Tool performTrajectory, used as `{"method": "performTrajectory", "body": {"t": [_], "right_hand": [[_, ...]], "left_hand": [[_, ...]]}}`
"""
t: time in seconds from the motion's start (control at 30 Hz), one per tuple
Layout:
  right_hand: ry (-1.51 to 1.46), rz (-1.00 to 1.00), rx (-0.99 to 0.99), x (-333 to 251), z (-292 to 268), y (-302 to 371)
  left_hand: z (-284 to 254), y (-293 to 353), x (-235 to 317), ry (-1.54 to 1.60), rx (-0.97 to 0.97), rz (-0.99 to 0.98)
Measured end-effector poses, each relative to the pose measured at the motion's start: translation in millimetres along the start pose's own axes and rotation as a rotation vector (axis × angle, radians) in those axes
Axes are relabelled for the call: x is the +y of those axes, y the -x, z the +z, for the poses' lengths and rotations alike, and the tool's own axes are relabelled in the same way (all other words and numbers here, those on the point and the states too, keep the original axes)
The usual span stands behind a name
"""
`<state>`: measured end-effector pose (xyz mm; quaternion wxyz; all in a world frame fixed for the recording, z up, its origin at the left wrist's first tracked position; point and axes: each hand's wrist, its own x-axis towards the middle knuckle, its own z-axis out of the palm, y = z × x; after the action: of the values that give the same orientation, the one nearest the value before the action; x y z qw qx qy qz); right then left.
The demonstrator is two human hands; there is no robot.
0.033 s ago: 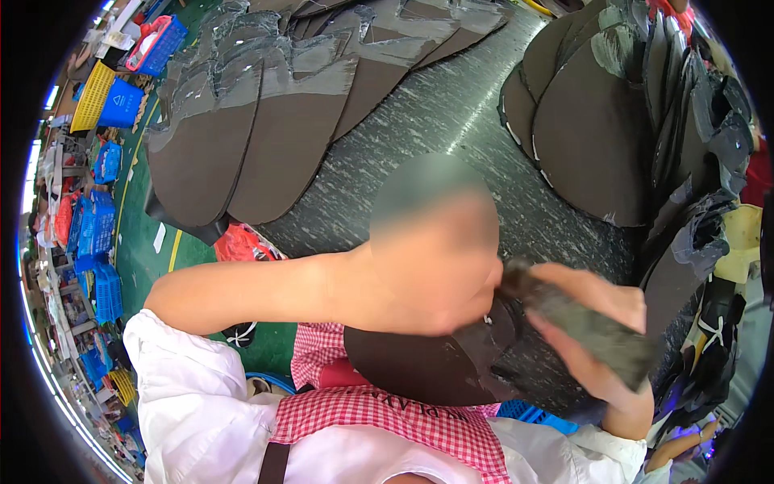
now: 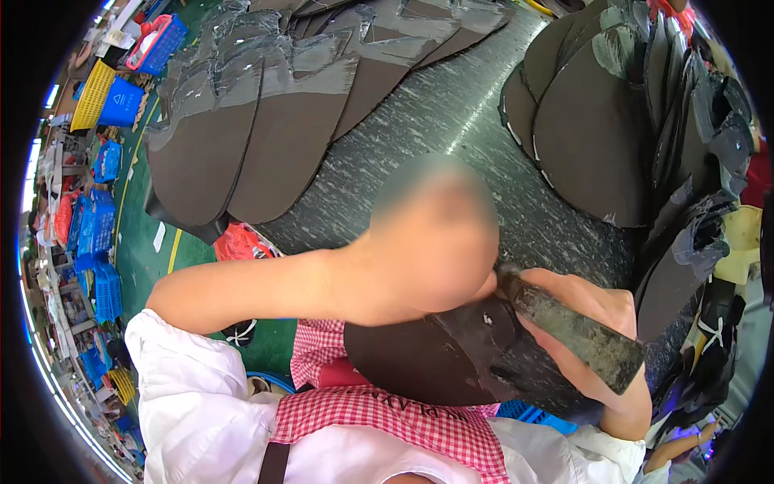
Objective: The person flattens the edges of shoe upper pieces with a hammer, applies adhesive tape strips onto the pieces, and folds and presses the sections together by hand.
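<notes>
My left hand (image 2: 431, 254) is over the near part of the worktable, blurred out so that its fingers cannot be read. My right hand (image 2: 584, 302) is closed around a flat, worn, dark grey-green bar (image 2: 584, 335). The bar slants down to the right, its upper left end close to my left hand. Under both hands is a dark brown rounded sheet piece (image 2: 403, 359), with shiny black material (image 2: 516, 355) at its right. It hangs over the near table edge, against my checked apron (image 2: 363, 415).
Overlapping dark rounded pieces with glossy upper edges (image 2: 290, 137) cover the far left of the speckled table (image 2: 419, 113). Another fanned pile (image 2: 597, 145) stands at the right. Blue baskets (image 2: 97, 222) line the floor at the left. A blue crate (image 2: 536, 418) is below the near edge.
The bar's lower right end has shifted slightly left, and my right hand with it. My left hand has lifted a little, showing more of the sheet piece.
</notes>
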<state>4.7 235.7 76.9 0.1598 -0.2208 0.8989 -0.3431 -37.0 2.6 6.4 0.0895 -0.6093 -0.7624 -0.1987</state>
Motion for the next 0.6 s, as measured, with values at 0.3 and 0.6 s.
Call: {"method": "performTrajectory", "body": {"t": [0.3, 0.6], "right_hand": [[-0.019, 0.006, 0.056, 2.9, 0.6, 0.9], [-0.112, -0.023, 0.062, 8.0, 7.4, -9.3]], "left_hand": [[4.9, 8.1, 0.8, 0.205, 0.103, -0.142], [2.8, 5.0, 11.6, -0.068, 0.078, -0.104]]}}
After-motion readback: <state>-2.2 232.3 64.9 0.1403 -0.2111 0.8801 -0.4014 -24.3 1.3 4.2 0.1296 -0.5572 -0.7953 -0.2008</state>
